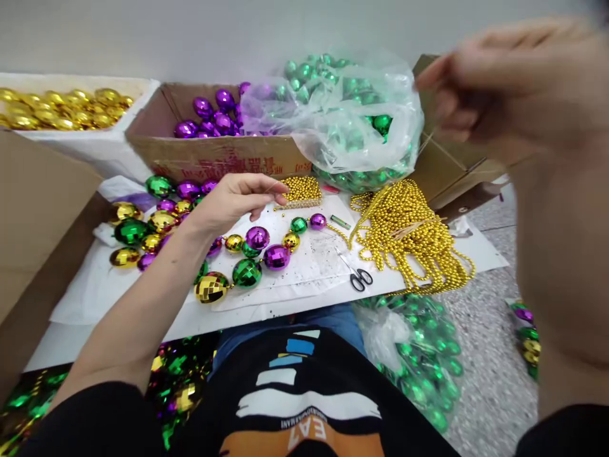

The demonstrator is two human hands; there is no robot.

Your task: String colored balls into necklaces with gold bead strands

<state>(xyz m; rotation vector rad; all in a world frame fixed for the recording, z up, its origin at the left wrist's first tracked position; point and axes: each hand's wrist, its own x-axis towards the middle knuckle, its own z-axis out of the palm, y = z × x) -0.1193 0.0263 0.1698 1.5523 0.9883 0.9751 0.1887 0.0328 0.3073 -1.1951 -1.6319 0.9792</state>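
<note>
My left hand (238, 198) hovers over the white-covered table with thumb and fingertips drawn together, just beside a small box of tiny gold beads (302, 192). Whatever is in that pinch is too small to make out. Raised high at the upper right, my right hand (514, 89) is blurred, its fingers curled closed; anything in them is hidden. Below my left hand lies a strand of faceted balls, with a purple ball (257, 237), a green ball (247, 273) and a gold ball (212, 287). Black-handled scissors (361, 279) rest near the table's front edge.
Gold bead chains (404, 235) are heaped at the table's right. Behind stand a white foam box (143, 95) of gold balls, a cardboard box (214, 155) of purple balls and a plastic bag (352, 114) of green balls. Another bag (423, 355) lies below the table.
</note>
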